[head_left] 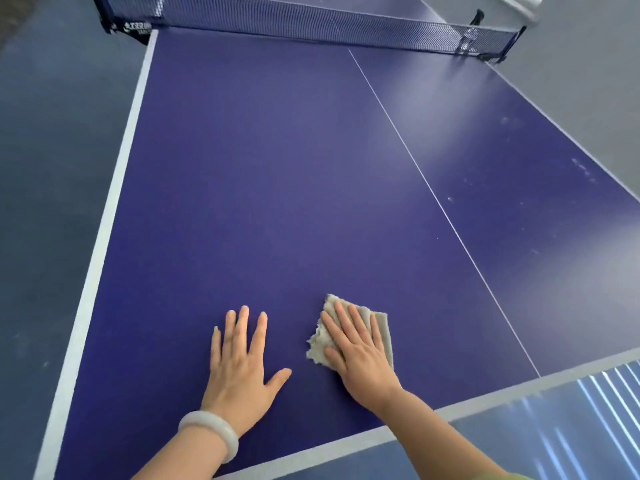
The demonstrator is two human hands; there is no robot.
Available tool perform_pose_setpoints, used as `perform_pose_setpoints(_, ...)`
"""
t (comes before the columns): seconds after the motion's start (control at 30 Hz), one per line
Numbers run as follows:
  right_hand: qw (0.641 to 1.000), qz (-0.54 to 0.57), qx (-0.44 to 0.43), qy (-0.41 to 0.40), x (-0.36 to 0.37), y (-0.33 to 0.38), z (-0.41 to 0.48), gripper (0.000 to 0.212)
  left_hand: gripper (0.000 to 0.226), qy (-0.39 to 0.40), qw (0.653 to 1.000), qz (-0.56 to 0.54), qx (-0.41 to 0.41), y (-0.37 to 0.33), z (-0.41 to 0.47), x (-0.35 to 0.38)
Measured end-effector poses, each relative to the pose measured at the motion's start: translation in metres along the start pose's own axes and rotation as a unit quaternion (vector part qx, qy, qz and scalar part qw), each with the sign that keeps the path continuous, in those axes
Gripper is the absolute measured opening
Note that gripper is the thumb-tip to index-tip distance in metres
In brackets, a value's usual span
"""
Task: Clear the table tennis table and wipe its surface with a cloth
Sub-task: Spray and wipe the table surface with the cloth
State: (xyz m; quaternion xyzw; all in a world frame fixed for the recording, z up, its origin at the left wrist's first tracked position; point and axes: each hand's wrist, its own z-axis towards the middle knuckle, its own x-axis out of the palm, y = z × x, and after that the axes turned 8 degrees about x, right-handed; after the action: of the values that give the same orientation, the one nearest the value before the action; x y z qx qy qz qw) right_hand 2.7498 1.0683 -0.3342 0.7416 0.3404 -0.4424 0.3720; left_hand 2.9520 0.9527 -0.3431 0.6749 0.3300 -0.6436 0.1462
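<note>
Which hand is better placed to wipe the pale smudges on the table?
The right hand: it presses flat on the cloth, and the smudges lie on its side of the centre line. The left hand rests bare on the table.

The table is deep blue with white edge lines and a thin white centre line. The net is dark blue mesh. The cloth is grey-beige. The bangle is pale milky white. The floor is dark blue-grey.

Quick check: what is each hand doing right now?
Left hand: open, flat on the table tennis table, holding nothing.
Right hand: open, straight fingers pressing the grey cloth onto the table.
</note>
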Motion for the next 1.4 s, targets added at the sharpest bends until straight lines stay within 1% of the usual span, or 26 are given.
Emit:
perform_pose_setpoints(0.03, 1.0, 0.0, 0.02, -0.008, 0.0, -0.015, -0.007, 0.057, 0.099, 0.016, 1.0, -0.004, 0.009, -0.01, 0.009, -0.002)
perform_pose_setpoints(0.1, 0.994, 0.016, 0.107, -0.035, -0.004, -0.053, -0.018, 0.062, 0.109, 0.046, 0.999, -0.021, 0.009, -0.034, 0.025, -0.009)
perform_pose_setpoints(0.17, 0.981, 0.026, 0.185, -0.044, -0.012, -0.087, -0.019, 0.061, 0.107, 0.065, 0.998, -0.019, -0.001, -0.055, 0.042, -0.015)
perform_pose_setpoints(0.23, 0.976, 0.033, 0.213, -0.041, -0.02, -0.111, -0.008, 0.056, 0.106, 0.09, 0.995, -0.024, -0.029, -0.071, 0.06, -0.019)
perform_pose_setpoints(0.33, 0.974, 0.046, 0.218, -0.049, -0.035, -0.138, 0.017, 0.057, 0.114, 0.137, 0.986, -0.04, -0.09, -0.088, 0.081, -0.019)
perform_pose_setpoints(0.4, 0.977, 0.047, 0.202, -0.051, -0.048, -0.157, 0.036, 0.057, 0.123, 0.161, 0.979, -0.037, -0.117, -0.096, 0.089, -0.016)
perform_pose_setpoints(0.5, 0.98, 0.068, 0.182, -0.038, -0.069, -0.185, 0.066, 0.059, 0.127, 0.194, 0.971, -0.028, -0.138, -0.102, 0.093, -0.015)
perform_pose_setpoints(0.6, 0.977, 0.092, 0.185, -0.05, -0.093, -0.21, 0.098, 0.064, 0.132, 0.211, 0.965, -0.051, -0.15, -0.102, 0.095, -0.016)
perform_pose_setpoints(0.67, 0.974, 0.102, 0.192, -0.064, -0.107, -0.218, 0.125, 0.069, 0.138, 0.223, 0.962, -0.059, -0.149, -0.103, 0.096, -0.017)
perform_pose_setpoints(0.73, 0.974, 0.099, 0.196, -0.056, -0.118, -0.214, 0.156, 0.069, 0.139, 0.237, 0.958, -0.059, -0.152, -0.103, 0.096, -0.017)
perform_pose_setpoints(0.8, 0.983, 0.073, 0.163, -0.035, -0.12, -0.194, 0.18, 0.065, 0.138, 0.239, 0.957, -0.056, -0.153, -0.104, 0.097, -0.018)
perform_pose_setpoints(0.83, 0.99, 0.058, 0.123, -0.023, -0.117, -0.178, 0.185, 0.063, 0.137, 0.238, 0.958, -0.055, -0.153, -0.105, 0.097, -0.019)
perform_pose_setpoints(0.9, 1.0, 0.018, -0.004, -0.006, -0.099, -0.141, 0.175, 0.061, 0.134, 0.236, 0.958, -0.054, -0.155, -0.106, 0.095, -0.02)
perform_pose_setpoints(0.93, 0.997, -0.007, -0.081, 0.004, -0.088, -0.125, 0.162, 0.061, 0.133, 0.234, 0.958, -0.053, -0.156, -0.106, 0.095, -0.02)
perform_pose_setpoints(1.0, 0.975, -0.049, -0.214, 0.033, -0.073, -0.118, 0.137, 0.063, 0.134, 0.229, 0.96, -0.051, -0.155, -0.106, 0.095, -0.02)
perform_pose_setpoints(1.03, 0.965, -0.065, -0.25, 0.035, -0.074, -0.127, 0.136, 0.062, 0.137, 0.228, 0.96, -0.054, -0.154, -0.106, 0.095, -0.02)
perform_pose_setpoints(1.07, 0.964, -0.07, -0.254, 0.025, -0.078, -0.14, 0.142, 0.061, 0.139, 0.228, 0.96, -0.058, -0.153, -0.106, 0.095, -0.02)
perform_pose_setpoints(1.1, 0.974, -0.065, -0.217, 0.005, -0.083, -0.155, 0.152, 0.061, 0.139, 0.228, 0.96, -0.061, -0.152, -0.105, 0.095, -0.019)
perform_pose_setpoints(1.13, 0.989, -0.047, -0.139, -0.018, -0.09, -0.169, 0.162, 0.061, 0.136, 0.228, 0.96, -0.059, -0.152, -0.105, 0.095, -0.018)
perform_pose_setpoints(1.17, 0.998, -0.018, -0.035, -0.042, -0.097, -0.181, 0.172, 0.061, 0.131, 0.229, 0.96, -0.056, -0.151, -0.105, 0.094, -0.016)
perform_pose_setpoints(1.2, 0.996, 0.011, 0.07, -0.061, -0.103, -0.187, 0.18, 0.059, 0.129, 0.228, 0.961, -0.052, -0.151, -0.104, 0.094, -0.015)
perform_pose_setpoints(1.23, 0.985, 0.034, 0.154, -0.076, -0.106, -0.185, 0.185, 0.058, 0.127, 0.226, 0.961, -0.05, -0.151, -0.103, 0.094, -0.014)
perform_pose_setpoints(1.27, 0.975, 0.044, 0.199, -0.084, -0.105, -0.173, 0.188, 0.057, 0.127, 0.225, 0.962, -0.051, -0.149, -0.102, 0.094, -0.013)
perform_pose_setpoints(1.3, 0.974, 0.044, 0.204, -0.086, -0.1, -0.154, 0.187, 0.058, 0.127, 0.225, 0.962, -0.053, -0.147, -0.102, 0.094, -0.014)
perform_pose_setpoints(1.33, 0.981, 0.036, 0.173, -0.08, -0.093, -0.131, 0.183, 0.057, 0.127, 0.224, 0.962, -0.057, -0.145, -0.102, 0.093, -0.013)
perform_pose_setpoints(1.4, 0.998, 0.008, 0.027, -0.056, -0.072, -0.081, 0.17, 0.057, 0.128, 0.221, 0.962, -0.065, -0.144, -0.102, 0.093, -0.013)
